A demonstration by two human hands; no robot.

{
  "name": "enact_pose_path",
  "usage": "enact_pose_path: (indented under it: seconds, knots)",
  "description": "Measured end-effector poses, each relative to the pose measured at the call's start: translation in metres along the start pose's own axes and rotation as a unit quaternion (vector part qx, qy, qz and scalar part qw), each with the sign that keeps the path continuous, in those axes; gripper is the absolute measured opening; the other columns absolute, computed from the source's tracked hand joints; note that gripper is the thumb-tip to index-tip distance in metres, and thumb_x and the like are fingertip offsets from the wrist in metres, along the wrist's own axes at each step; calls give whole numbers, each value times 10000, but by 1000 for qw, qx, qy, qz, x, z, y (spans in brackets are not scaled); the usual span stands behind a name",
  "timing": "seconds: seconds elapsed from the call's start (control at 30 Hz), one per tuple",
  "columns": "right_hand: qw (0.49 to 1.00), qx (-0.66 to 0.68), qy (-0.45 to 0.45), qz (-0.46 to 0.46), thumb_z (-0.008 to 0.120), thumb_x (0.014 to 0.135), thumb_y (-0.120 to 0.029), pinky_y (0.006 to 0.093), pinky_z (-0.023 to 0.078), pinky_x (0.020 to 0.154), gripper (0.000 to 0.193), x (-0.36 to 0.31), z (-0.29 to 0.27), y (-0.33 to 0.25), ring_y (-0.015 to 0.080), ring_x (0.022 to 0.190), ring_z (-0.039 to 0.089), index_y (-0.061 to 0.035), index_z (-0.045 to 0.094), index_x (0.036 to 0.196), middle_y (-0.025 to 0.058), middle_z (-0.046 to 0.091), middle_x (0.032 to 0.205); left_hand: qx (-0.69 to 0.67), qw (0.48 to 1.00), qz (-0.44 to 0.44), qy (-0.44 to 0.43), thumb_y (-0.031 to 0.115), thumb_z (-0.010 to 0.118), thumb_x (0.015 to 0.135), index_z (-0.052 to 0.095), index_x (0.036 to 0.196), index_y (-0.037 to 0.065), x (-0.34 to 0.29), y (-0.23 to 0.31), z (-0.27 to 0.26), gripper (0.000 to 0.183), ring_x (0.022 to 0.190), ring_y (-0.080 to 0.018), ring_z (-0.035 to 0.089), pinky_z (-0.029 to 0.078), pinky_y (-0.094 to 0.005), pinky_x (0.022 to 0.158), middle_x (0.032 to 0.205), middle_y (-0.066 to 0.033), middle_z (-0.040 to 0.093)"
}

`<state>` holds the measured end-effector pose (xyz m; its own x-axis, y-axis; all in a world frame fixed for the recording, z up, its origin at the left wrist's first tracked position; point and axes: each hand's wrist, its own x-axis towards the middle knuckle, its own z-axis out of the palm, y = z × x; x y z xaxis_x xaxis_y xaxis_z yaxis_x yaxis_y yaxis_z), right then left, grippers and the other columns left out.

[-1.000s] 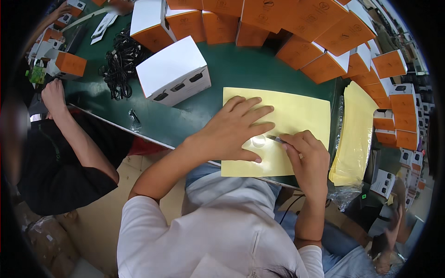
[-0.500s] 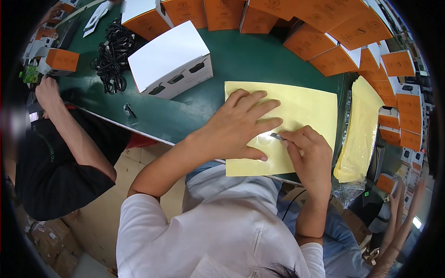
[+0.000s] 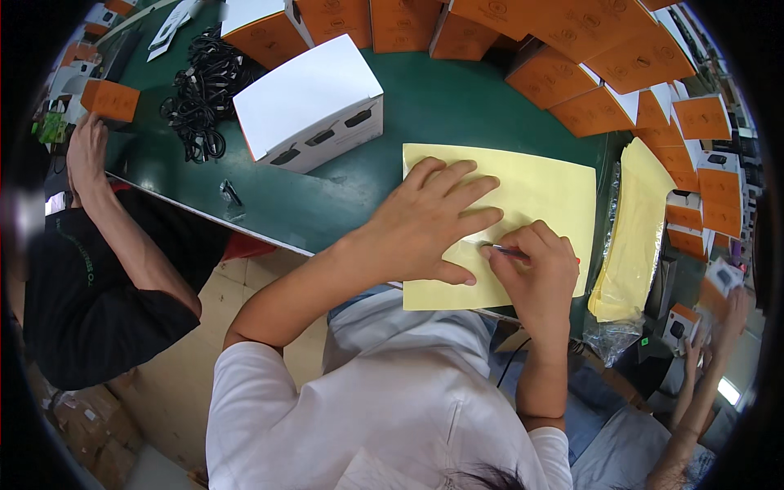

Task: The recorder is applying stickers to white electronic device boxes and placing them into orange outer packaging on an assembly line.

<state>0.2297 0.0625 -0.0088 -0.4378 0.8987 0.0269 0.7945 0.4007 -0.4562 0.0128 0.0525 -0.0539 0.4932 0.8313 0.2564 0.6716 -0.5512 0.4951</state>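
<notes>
Yellow sheet (image 3: 545, 184) lies on the green counter (image 3: 331, 208) right in front of the wearer, its near left corner poking past the counter edge. Left hand (image 3: 425, 224): palm down on the sheet, fingers spread, gripping nothing. Right hand (image 3: 541, 269): rests on the sheet, slim pen-like tool (image 3: 508, 251) pinched between thumb and fingers, tip pointing toward the left hand, close to the sheet; can't tell if it touches. Yellow stack (image 3: 635, 237) sits just right of the sheet, in clear plastic. White box (image 3: 306, 94) stands beyond the left hand, camera-like pictures on its side. Tangled black cables (image 3: 200, 98) left of that, small clear bag (image 3: 232, 196) nearer. Orange-and-white boxes (image 3: 404, 24) line the far side. At left, a co-worker's hand (image 3: 87, 151) is at the counter edge.
</notes>
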Motion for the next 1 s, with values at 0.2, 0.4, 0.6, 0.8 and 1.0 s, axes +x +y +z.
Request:
enact_pose_path:
  seconds: [0.2,0.4,0.6,0.8,1.0]
  knots:
    - [991,119,26,59,886,752,-173,375,456,692,235,-7,-5,7,266,718,603,-62,696,836,59,641,790,9,1000,2,-10,583,838,730,616,1393,193,0,0,0,800,1433,-353,422,335,-540,1158,1540,-107,488]
    - [966,234,29,109,856,792,-154,383,482,716,197,-8,-16,7,284,755,622,-52,726,900,96,661,873,39,999,3,1,565,829,758,597,1420,85,-6,1,-1,850,1478,-376,392,300,-509,1220,1551,-183,479]
    - [999,25,11,-18,730,899,-114,412,482,783,126,1,-10,5,294,848,659,-79,750,1018,80,668,943,30,999,-3,9,621,757,814,575,1429,21,-8,-2,6,879,1504,-384,364,274,-509,1247,1577,-214,448]
    - [1000,12,-18,-9,731,884,-97,411,481,781,137,2,-10,3,285,837,660,-98,774,1015,69,659,928,29,1000,-6,7,630,743,824,572,1435,25,-9,-1,7,876,1513,-376,348,261,-505,1253,1590,-214,432]
    - [999,28,-46,-8,736,869,-98,407,483,784,141,4,-11,3,282,828,660,-100,773,1006,66,656,918,30,999,-15,-3,629,762,810,561,1451,45,-8,0,6,891,1516,-365,349,268,-504,1250,1607,-191,420]
